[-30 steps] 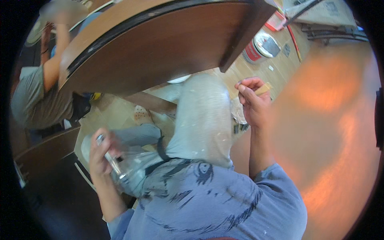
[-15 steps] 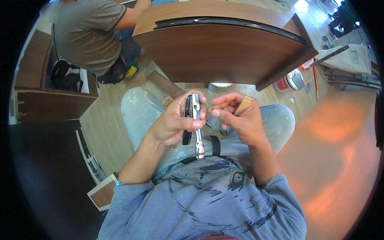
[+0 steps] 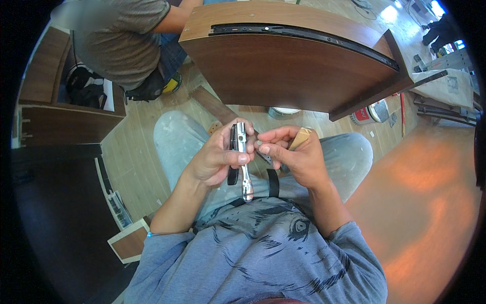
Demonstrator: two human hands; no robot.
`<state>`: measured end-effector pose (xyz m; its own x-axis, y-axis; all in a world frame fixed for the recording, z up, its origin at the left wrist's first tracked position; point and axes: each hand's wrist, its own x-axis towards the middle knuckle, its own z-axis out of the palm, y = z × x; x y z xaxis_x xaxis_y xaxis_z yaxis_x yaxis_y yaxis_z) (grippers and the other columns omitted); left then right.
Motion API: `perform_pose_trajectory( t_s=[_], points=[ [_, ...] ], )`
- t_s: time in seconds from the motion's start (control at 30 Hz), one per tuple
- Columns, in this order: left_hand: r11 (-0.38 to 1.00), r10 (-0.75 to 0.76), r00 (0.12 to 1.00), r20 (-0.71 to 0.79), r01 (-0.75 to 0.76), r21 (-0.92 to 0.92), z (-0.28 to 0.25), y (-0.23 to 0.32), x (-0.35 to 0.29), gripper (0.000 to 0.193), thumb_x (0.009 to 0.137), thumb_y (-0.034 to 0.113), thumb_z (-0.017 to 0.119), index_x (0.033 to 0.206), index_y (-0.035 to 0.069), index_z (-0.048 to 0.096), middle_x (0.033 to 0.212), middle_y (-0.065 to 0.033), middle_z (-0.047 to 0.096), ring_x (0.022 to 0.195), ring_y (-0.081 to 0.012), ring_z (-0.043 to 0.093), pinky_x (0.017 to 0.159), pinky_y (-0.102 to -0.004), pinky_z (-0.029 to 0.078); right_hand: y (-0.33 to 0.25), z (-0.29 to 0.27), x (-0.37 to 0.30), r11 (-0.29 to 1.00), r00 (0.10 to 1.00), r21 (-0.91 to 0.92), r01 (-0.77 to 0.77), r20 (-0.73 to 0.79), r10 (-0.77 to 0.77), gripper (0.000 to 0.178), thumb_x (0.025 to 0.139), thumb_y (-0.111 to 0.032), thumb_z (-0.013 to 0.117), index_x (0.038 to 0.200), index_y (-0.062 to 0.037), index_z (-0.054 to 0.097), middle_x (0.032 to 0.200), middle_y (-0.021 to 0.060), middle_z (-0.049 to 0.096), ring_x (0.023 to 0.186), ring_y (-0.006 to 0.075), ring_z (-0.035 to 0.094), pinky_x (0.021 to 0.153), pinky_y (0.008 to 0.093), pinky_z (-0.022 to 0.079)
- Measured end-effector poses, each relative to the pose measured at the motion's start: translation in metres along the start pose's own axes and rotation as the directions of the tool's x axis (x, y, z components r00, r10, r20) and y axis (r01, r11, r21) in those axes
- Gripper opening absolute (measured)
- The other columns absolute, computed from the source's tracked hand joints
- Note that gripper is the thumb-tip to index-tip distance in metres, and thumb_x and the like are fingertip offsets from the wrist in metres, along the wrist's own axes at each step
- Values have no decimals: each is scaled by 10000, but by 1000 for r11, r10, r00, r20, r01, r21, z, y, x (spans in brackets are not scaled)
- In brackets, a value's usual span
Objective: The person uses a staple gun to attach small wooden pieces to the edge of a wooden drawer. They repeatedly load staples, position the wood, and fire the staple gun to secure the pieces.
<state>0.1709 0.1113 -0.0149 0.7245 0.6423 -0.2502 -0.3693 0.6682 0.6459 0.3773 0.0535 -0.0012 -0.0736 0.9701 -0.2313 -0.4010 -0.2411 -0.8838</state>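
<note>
My left hand (image 3: 215,154) is closed round a long, narrow chrome piece (image 3: 246,175) with a rounded lower end, its exact kind unclear. A slim black piece (image 3: 233,175) lies alongside it in the same grip. Close by on the right, the fingertips of my right hand (image 3: 304,161) pinch a small pale round piece (image 3: 259,144), too small to name. A tan strip, like folded paper or tape (image 3: 300,138), is tucked at the base of that hand's index finger. Both hands are above my lap, nearly touching.
Ahead stands a brown wooden cabinet part (image 3: 283,66) with a black drawer rail (image 3: 304,35) on its top side. Another person (image 3: 121,48) crouches at the left. Paint cans (image 3: 372,112) and a board (image 3: 212,104) are on the floor. Dark panels (image 3: 61,202) stand left.
The small round piece now shows between my right fingertips. My right hand has shifted slightly left, toward the chrome piece; my left hand keeps its grip.
</note>
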Motion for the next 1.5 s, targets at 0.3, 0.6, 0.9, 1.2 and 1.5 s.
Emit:
perform_pose_trajectory(
  t_s=[0.3, 0.6, 0.9, 1.2, 1.5],
  points=[
    [989, 13, 996, -90, 1, 149, -1, 4, -1, 513, 794, 100, 827, 1202, 89, 517, 946, -36, 599, 873, -128, 604, 678, -219, 455, 5, -16, -5, 918, 989, -395, 13, -132, -71, 243, 872, -97, 818, 1069, 22, 740, 779, -9, 689, 630, 40, 547, 576, 207, 428],
    [728, 258, 942, 216, -336, 598, 49, 2, 30, 431, 869, 53, 814, 1182, 75, 519, 998, -36, 616, 951, -124, 595, 850, -283, 495, 0, -11, -31, 977, 984, -207, -43, 158, 77, 524, 879, -198, 810, 1302, 44, 615, 1213, 91, 664, 1135, 123, 573, 907, 271, 487],
    [363, 166, 952, 257, -301, 882, -2, 82, 22, 572, 858, 220, 844, 1338, 41, 589, 1225, -129, 685, 1114, -189, 638, 992, -364, 505, -31, -55, -31, 889, 955, -425, -171, 152, 256, 157, 896, -100, 712, 1020, -18, 665, 957, 10, 664, 913, 111, 590, 835, 305, 487],
    [-543, -208, 939, 274, -344, 766, -84, 107, 6, 305, 880, 403, 737, 860, 100, 724, 872, -45, 676, 920, -247, 634, 847, -383, 508, 34, -101, 61, 395, 911, -918, 29, 187, 368, 350, 866, -198, 641, 1175, -38, 682, 1053, 246, 717, 943, 445, 697, 888, 511, 541],
    [-453, -382, 922, -63, -128, 882, -104, 104, 27, 392, 886, 474, 672, 951, 90, 719, 939, -94, 683, 1048, -253, 656, 946, -390, 513, 68, -130, 86, 309, 611, -949, -58, 211, 763, 428, 900, -244, 608, 1286, -63, 644, 1307, 269, 638, 1252, 433, 585, 1082, 555, 444]
  ],
)
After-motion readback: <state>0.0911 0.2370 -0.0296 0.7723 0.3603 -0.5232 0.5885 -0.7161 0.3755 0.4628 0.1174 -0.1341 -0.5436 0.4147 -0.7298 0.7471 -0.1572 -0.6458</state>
